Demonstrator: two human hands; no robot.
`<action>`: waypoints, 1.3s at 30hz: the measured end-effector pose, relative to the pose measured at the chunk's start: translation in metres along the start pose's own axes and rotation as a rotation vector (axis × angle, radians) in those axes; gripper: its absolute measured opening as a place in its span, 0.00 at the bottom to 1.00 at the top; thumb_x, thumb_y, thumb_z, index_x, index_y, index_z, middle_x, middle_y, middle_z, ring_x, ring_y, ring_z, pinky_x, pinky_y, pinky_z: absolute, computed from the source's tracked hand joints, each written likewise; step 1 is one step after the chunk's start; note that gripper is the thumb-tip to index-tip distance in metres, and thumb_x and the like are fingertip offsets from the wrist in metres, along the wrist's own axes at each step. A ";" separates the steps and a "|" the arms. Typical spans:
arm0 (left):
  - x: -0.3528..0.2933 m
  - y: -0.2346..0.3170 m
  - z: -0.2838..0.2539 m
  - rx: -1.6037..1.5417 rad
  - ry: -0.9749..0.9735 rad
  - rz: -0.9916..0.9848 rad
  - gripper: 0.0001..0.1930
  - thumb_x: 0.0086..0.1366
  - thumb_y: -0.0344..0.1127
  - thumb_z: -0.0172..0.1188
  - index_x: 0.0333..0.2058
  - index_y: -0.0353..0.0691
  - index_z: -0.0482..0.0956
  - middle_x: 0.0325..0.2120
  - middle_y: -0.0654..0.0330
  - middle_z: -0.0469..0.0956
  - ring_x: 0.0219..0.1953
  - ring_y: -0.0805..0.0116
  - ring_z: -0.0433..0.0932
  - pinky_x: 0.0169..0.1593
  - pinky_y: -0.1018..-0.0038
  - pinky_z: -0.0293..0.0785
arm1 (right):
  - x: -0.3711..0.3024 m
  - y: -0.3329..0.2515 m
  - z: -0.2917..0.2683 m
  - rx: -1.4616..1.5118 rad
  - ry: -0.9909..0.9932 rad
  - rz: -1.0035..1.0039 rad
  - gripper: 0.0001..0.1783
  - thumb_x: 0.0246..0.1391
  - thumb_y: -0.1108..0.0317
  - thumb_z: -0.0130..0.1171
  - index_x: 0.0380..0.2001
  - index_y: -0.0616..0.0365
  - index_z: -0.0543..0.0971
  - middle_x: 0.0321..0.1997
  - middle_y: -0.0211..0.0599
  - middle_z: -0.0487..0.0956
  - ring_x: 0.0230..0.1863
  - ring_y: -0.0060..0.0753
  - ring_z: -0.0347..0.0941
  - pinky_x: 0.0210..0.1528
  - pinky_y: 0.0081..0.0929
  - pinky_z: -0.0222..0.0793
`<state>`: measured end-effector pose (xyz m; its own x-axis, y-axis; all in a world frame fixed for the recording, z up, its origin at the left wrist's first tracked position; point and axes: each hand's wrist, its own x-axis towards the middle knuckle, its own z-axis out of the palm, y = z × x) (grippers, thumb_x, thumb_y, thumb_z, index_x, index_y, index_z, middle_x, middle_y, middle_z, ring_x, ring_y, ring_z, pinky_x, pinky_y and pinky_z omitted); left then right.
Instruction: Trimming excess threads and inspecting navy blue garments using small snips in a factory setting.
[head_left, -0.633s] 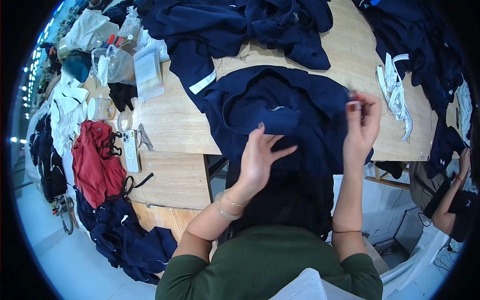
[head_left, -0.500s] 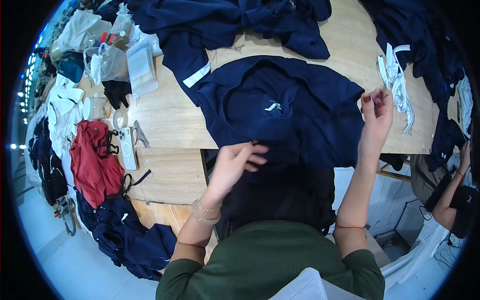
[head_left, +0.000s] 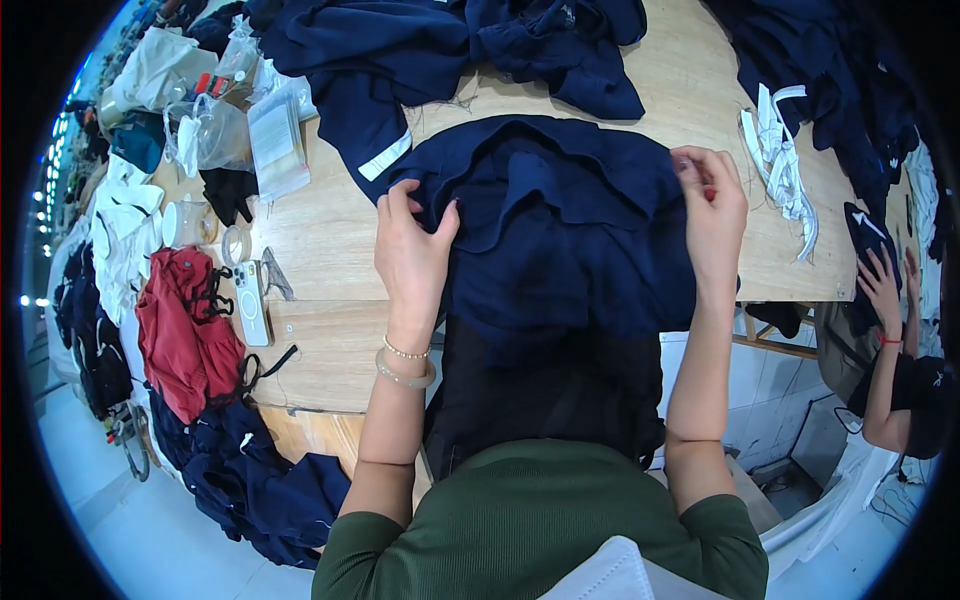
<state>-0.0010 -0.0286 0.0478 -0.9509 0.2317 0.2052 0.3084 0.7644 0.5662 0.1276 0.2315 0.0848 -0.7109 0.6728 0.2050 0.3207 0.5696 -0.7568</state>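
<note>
Keeping the navy garment (head_left: pixel 570 255) smooth calls, I judge, for a light, even pull from both sides, its bunched opening eased flat before any firmer tug. It lies right in front of me, over the near edge of the table (head_left: pixel 335 245). My left hand (head_left: pixel 410 255) has thumb and fingers wide apart at its left edge; my right hand's (head_left: pixel 715 210) fingertips sit close together at the right edge, though I cannot tell whether cloth is caught. Leftward, a clear bag (head_left: pixel 220 135) holds something pale, a flat sleeve (head_left: pixel 279 155) holds papers, and a tub's (head_left: pixel 183 224) contents stay unclear.
</note>
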 end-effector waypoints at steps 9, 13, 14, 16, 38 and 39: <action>0.024 -0.022 -0.002 -0.231 -0.262 -0.284 0.12 0.62 0.34 0.62 0.42 0.35 0.77 0.27 0.57 0.80 0.29 0.69 0.80 0.31 0.72 0.76 | -0.020 0.026 0.023 -0.446 0.137 -0.067 0.13 0.51 0.76 0.58 0.41 0.54 0.78 0.37 0.39 0.74 0.36 0.50 0.76 0.36 0.39 0.72; 0.023 -0.050 -0.012 -1.560 -0.425 -0.655 0.07 0.69 0.29 0.53 0.43 0.35 0.75 0.37 0.60 0.81 0.38 0.65 0.82 0.45 0.67 0.82 | -0.004 0.052 0.011 0.023 0.105 0.191 0.09 0.54 0.76 0.58 0.40 0.59 0.78 0.29 0.36 0.78 0.33 0.34 0.78 0.34 0.31 0.72; 0.022 -0.044 -0.018 -1.707 -0.403 -0.762 0.07 0.69 0.29 0.52 0.44 0.36 0.74 0.39 0.57 0.80 0.42 0.64 0.81 0.49 0.66 0.80 | -0.001 0.053 0.005 0.511 0.045 0.450 0.07 0.55 0.75 0.57 0.38 0.57 0.78 0.30 0.32 0.79 0.33 0.30 0.77 0.35 0.30 0.72; 0.026 -0.065 -0.023 -2.026 -0.507 -0.790 0.11 0.71 0.29 0.46 0.47 0.33 0.73 0.46 0.49 0.78 0.52 0.59 0.77 0.60 0.61 0.71 | 0.006 0.072 -0.008 1.137 -0.118 0.732 0.04 0.59 0.72 0.56 0.36 0.50 0.78 0.34 0.27 0.80 0.35 0.26 0.77 0.38 0.29 0.72; 0.036 -0.076 0.021 -0.461 -0.224 -0.226 0.11 0.64 0.34 0.57 0.27 0.30 0.78 0.17 0.62 0.72 0.23 0.79 0.66 0.29 0.77 0.63 | 0.003 0.094 0.003 0.623 -0.148 0.466 0.10 0.58 0.67 0.59 0.25 0.59 0.79 0.23 0.20 0.74 0.26 0.12 0.64 0.31 0.16 0.59; 0.036 -0.073 0.023 -0.392 -0.166 -0.176 0.11 0.63 0.34 0.58 0.27 0.31 0.78 0.19 0.58 0.73 0.23 0.74 0.69 0.29 0.74 0.65 | 0.003 0.097 0.005 0.623 -0.153 0.473 0.10 0.58 0.67 0.59 0.25 0.59 0.79 0.23 0.20 0.74 0.26 0.12 0.64 0.31 0.16 0.59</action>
<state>-0.0583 -0.0628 -0.0044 -0.9711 0.2364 -0.0336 0.0979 0.5226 0.8469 0.1535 0.2860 0.0089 -0.6795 0.6791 -0.2776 0.2328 -0.1592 -0.9594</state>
